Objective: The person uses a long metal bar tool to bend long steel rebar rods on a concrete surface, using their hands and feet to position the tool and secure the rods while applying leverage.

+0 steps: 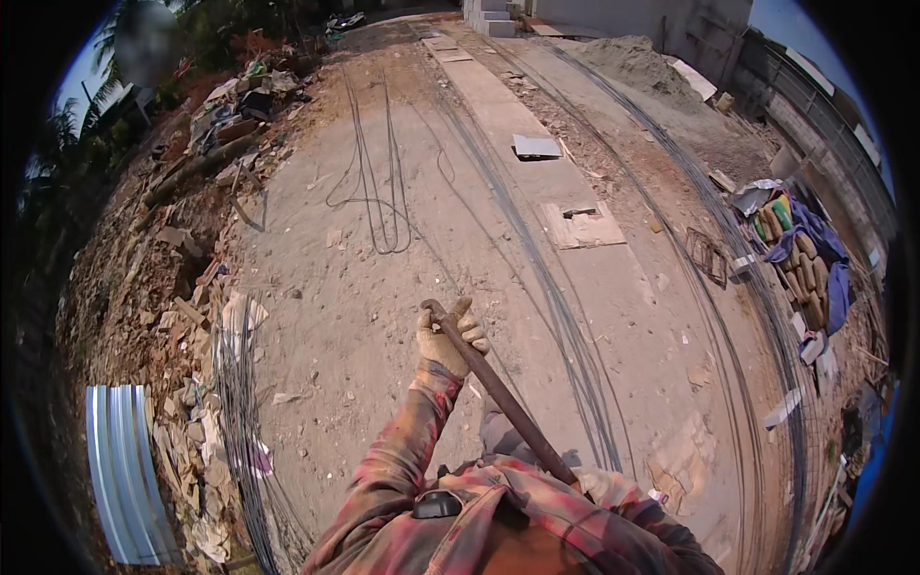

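Observation:
My left hand (pixel 444 347), in a pale work glove, is closed around a long rusty steel bar (pixel 513 407) just below its bent, hook-like upper end. The bar slants down and to the right toward my body. By its lower end is my right hand (pixel 602 485), also pale-gloved. Its fingers are hidden, so I cannot see whether it grips the bar. Both arms wear plaid sleeves. Beyond my left hand, a thin steel rod bent into a long loop (pixel 388 247) lies on the sandy ground.
Long steel rods (pixel 522 230) run along the ground, with another bundle (pixel 235 412) at left. Rubble (pixel 163 249) lines the left side, near corrugated metal sheeting (pixel 125 470). A board with a hole (pixel 585 230) lies ahead. Filled sacks (pixel 805 273) and a sand pile (pixel 632 65) are at right.

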{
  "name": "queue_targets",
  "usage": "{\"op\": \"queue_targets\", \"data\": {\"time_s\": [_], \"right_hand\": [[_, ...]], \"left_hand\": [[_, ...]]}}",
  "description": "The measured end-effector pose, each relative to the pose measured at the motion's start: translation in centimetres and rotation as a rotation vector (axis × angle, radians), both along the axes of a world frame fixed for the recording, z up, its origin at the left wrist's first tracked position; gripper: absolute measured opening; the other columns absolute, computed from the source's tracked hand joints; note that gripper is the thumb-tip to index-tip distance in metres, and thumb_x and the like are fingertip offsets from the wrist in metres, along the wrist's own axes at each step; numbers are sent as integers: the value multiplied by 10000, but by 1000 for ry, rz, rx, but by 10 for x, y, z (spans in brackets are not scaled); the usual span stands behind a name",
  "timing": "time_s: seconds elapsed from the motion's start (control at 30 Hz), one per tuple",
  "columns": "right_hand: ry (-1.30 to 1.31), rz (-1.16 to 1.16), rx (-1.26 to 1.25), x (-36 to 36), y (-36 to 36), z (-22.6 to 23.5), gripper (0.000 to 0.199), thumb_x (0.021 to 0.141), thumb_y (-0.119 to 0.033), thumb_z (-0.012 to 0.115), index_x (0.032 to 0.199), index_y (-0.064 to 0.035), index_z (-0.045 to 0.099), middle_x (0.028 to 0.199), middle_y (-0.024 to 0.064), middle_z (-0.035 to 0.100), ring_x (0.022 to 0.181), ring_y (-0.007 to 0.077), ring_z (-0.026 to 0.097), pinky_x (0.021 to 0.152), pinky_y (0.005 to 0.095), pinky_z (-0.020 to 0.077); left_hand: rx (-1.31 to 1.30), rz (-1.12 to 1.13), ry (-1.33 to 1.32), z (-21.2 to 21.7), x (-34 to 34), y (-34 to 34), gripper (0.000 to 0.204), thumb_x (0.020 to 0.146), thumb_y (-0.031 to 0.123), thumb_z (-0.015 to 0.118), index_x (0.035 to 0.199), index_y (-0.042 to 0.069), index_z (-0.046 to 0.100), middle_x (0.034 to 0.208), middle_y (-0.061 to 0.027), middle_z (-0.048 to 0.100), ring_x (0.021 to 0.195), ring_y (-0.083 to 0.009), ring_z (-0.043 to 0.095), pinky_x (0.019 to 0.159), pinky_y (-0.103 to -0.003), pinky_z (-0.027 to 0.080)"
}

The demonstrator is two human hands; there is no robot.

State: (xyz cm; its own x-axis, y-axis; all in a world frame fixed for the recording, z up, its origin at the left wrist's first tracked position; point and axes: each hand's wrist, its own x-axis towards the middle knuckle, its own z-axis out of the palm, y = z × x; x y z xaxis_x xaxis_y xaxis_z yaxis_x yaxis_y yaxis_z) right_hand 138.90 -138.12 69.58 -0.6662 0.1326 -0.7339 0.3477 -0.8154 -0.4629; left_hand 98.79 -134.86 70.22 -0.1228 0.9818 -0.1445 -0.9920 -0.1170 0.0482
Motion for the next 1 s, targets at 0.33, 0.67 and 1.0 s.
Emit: {"op": "queue_targets", "data": {"time_s": [0.33, 0.67, 1.0], "right_hand": [[4, -336, -595, -217, 253, -131, 67, 816, -140, 560, 823, -84, 596, 718, -1, 561, 564, 104, 512, 496, 262, 414], [-939, 59, -101, -259, 425, -172, 101, 806, -129, 552, 762, -57, 608, 581, 50, 533, 505, 178, 540, 399, 337, 426], [-1013, 521, 286, -354, 515, -164, 122, 802, -143, 559, 801, -40, 626, 609, 63, 558, 536, 184, 560, 435, 342, 442]], "left_hand": [[-1343, -1076, 1525, -188, -182, -27, 571, 844, 470, 533, 1224, 47, 574, 1191, -167, 617, 1110, -319, 586, 944, -418, 442], [-1804, -368, 548, -246, -202, -145, 339, 852, 295, 579, 1099, 64, 600, 745, -82, 625, 607, -207, 596, 530, -368, 462], [-1468, -573, 957, -294, -437, 180, 322, 853, 304, 595, 1083, 78, 604, 788, -68, 633, 649, -193, 604, 535, -373, 451]]}}
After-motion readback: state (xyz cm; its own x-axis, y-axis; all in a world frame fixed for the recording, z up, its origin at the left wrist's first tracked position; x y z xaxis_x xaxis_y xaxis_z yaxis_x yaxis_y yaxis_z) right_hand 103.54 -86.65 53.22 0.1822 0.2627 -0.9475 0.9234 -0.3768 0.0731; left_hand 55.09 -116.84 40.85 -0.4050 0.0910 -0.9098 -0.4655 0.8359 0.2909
